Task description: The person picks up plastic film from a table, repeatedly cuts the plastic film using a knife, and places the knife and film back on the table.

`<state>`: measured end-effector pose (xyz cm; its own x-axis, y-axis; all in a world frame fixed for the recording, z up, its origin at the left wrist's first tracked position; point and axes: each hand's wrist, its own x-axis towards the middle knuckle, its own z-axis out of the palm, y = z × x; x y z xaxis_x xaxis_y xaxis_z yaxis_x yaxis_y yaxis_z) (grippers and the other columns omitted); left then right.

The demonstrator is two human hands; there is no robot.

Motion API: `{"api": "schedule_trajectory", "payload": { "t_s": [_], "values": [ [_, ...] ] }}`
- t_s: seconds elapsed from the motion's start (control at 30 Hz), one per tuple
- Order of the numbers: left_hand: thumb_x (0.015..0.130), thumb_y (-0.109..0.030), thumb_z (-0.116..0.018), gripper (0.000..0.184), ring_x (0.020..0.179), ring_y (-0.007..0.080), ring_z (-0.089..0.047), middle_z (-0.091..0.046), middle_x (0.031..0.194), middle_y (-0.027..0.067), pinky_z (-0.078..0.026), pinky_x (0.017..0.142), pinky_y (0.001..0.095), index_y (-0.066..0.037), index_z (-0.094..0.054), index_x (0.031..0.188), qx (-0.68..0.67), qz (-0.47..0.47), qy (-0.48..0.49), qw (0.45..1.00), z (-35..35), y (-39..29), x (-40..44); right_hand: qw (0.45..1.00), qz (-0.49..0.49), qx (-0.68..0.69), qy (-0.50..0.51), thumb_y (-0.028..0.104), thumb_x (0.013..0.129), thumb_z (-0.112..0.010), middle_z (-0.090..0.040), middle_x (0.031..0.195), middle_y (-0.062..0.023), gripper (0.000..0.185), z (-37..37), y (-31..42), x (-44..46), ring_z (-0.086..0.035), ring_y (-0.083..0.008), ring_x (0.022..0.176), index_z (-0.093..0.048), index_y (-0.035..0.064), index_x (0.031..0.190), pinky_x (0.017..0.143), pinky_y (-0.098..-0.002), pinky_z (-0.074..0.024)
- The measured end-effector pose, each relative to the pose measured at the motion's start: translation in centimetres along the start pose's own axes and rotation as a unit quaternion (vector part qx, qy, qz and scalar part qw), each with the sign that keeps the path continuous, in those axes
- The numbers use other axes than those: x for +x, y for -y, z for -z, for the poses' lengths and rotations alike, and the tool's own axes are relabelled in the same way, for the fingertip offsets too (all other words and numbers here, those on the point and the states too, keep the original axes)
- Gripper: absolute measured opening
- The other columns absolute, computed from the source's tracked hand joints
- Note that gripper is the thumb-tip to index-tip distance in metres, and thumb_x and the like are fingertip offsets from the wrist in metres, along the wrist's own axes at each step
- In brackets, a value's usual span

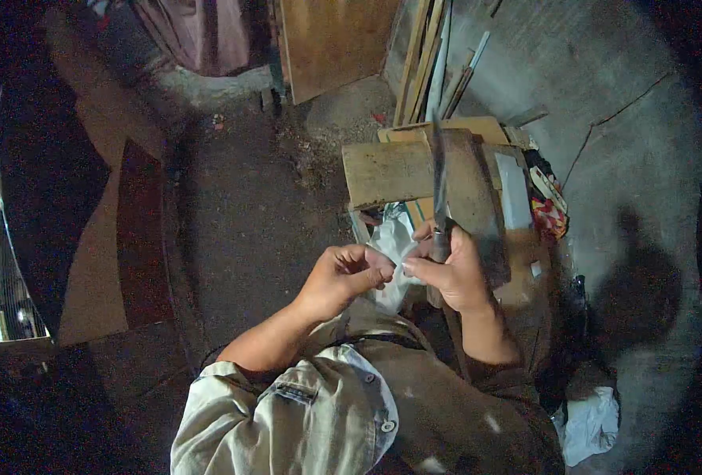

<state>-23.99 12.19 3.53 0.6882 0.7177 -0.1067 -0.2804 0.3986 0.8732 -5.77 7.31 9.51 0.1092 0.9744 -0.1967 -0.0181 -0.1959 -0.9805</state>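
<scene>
A thin white plastic bag [393, 236] hangs in front of my body, creased and lit from above. My left hand [339, 281] pinches its edge between thumb and fingers. Close beside it, my right hand [460, 273] is closed around the dark handle of a long knife [439, 170], whose blade points up and away from me. The thumb and a fingertip of that same hand also pinch the bag. What lies inside the bag, if anything, I cannot make out.
Beyond my hands are a wooden board [386, 172] and cardboard [477, 128]. Wooden strips [416, 63] lean at the back beside a brown panel [335, 47]. Debris litters the dark floor [232, 214]. A white cloth or bag [592, 427] lies low on the right.
</scene>
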Motion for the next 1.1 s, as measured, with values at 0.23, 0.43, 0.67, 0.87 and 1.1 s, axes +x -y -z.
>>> {"api": "schedule_trajectory", "payload": {
  "t_s": [0.23, 0.43, 0.67, 0.87, 1.1],
  "values": [
    [0.084, -0.014, -0.064, 0.013, 0.067, 0.0072, -0.054, -0.062, 0.075, 0.0020, -0.044, 0.061, 0.0221, -0.001, -0.064, 0.085, -0.050, -0.049, -0.118, 0.991, 0.9, -0.6, 0.2, 0.999, 0.047, 0.014, -0.001, 0.004, 0.068, -0.074, -0.057, 0.080, -0.0009, 0.041, -3.6, -0.9, 0.4, -0.055, -0.0097, 0.076, -0.048, 0.0047, 0.100, 0.064, -0.0240, -0.0465],
    [0.083, -0.009, -0.064, 0.008, 0.065, 0.0082, -0.057, -0.064, 0.074, 0.0030, -0.045, 0.060, 0.0221, -0.001, -0.064, 0.085, -0.151, -0.107, -0.177, 0.967, 1.8, -0.9, -0.3, 0.998, -0.020, 0.057, -0.034, 0.003, 0.069, -0.070, -0.059, 0.078, -0.0051, 0.040, -4.8, -2.6, 0.3, -0.057, -0.0125, 0.065, -0.046, 0.0030, 0.100, 0.057, -0.0238, -0.0456],
    [0.082, -0.007, -0.064, 0.009, 0.067, 0.0094, -0.059, -0.065, 0.077, 0.0043, -0.047, 0.061, 0.0225, 0.000, -0.063, 0.086, -0.152, -0.100, -0.182, 0.966, 2.8, 0.3, -0.7, 0.993, 0.061, 0.080, -0.063, 0.004, 0.070, -0.069, -0.061, 0.077, -0.0069, 0.039, -3.7, -1.6, 1.4, -0.057, -0.0125, 0.062, -0.045, 0.0023, 0.100, 0.051, -0.0239, -0.0436],
    [0.083, -0.009, -0.064, 0.008, 0.070, 0.0079, -0.059, -0.065, 0.076, 0.0035, -0.043, 0.057, 0.0205, -0.001, -0.064, 0.087, -0.147, -0.089, -0.159, 0.972, 2.7, -0.7, -1.2, 0.994, 0.063, 0.050, -0.079, 0.001, 0.068, -0.071, -0.061, 0.075, -0.0068, 0.046, -4.1, -1.9, 1.4, -0.058, -0.0121, 0.061, -0.045, 0.0037, 0.105, 0.051, -0.0241, -0.0445],
    [0.082, -0.009, -0.065, 0.009, 0.068, 0.0084, -0.057, -0.064, 0.076, 0.0034, -0.045, 0.061, 0.0215, 0.000, -0.065, 0.083, -0.061, -0.089, -0.147, 0.983, 3.2, -0.8, -2.0, 0.993, 0.077, 0.048, -0.077, -0.004, 0.070, -0.069, -0.063, 0.079, -0.0068, 0.043, -4.1, -1.9, 1.4, -0.058, -0.0106, 0.071, -0.045, 0.0065, 0.105, 0.066, -0.0240, -0.0461]
  ]
}}
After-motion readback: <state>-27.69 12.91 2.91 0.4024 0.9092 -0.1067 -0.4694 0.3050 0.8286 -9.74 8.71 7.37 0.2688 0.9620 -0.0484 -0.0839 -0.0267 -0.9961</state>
